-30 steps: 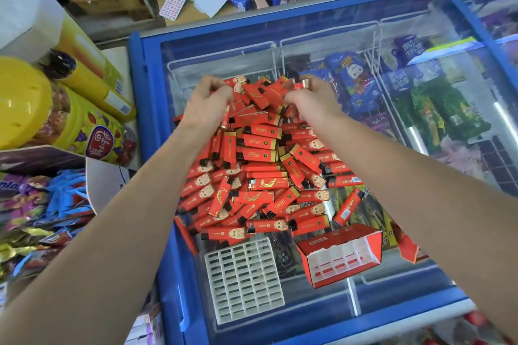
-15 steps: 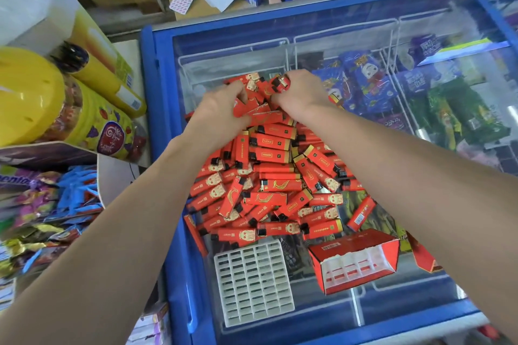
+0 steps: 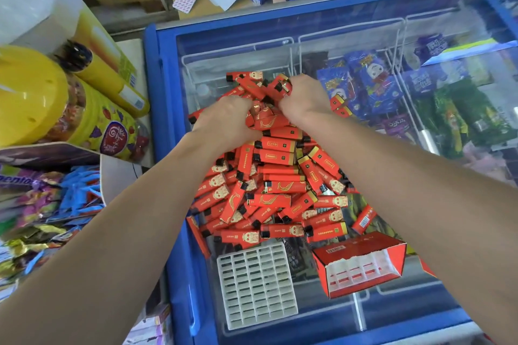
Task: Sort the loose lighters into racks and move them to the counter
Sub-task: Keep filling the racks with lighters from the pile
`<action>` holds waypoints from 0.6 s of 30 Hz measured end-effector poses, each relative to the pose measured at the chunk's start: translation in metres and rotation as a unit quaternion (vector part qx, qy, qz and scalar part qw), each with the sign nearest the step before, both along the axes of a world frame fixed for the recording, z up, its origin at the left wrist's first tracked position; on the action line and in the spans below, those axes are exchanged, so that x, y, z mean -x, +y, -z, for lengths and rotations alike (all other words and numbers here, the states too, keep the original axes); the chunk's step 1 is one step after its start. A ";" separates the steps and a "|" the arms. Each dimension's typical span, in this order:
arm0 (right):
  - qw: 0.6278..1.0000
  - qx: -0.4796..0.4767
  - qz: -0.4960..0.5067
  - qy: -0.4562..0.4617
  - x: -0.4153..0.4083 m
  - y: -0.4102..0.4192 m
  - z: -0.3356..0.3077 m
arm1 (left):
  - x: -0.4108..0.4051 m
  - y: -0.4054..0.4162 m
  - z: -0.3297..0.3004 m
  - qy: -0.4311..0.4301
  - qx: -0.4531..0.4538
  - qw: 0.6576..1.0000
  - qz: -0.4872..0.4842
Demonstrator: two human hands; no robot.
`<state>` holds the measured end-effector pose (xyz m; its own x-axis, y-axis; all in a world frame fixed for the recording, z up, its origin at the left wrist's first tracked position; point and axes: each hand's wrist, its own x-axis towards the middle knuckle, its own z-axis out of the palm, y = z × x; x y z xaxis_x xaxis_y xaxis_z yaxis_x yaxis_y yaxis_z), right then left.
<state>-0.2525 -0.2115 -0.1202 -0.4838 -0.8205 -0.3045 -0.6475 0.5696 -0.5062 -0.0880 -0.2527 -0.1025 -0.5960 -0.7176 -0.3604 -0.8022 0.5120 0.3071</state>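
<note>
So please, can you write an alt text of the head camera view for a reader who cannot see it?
Both hands, the left hand and the right hand, dig into the far end of a pile of red lighters on a blue freezer's glass lid. Nearer the viewer lie a white grid rack and an open red box.

"entos" on a purple candy wrapper [image 3: 21, 180] at the left edge; other printing too blurred.
</note>
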 end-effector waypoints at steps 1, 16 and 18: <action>1.000 0.001 0.006 -0.010 0.001 0.001 0.000 | 0.001 0.000 -0.001 0.002 -0.009 1.000 -0.006; 0.915 0.095 0.236 -0.314 0.024 0.055 -0.032 | -0.008 0.024 -0.016 0.161 -0.150 0.964 -0.150; 0.876 0.124 0.256 -0.388 0.028 0.068 -0.037 | -0.006 0.036 -0.023 0.211 -0.200 0.939 -0.182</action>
<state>-0.2801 -0.1433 -0.0837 -0.5343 -0.6432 -0.5485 0.2560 0.4953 -0.8302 -0.0818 -0.2169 -0.0797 -0.4869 -0.7592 -0.4319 -0.6660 0.0028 0.7459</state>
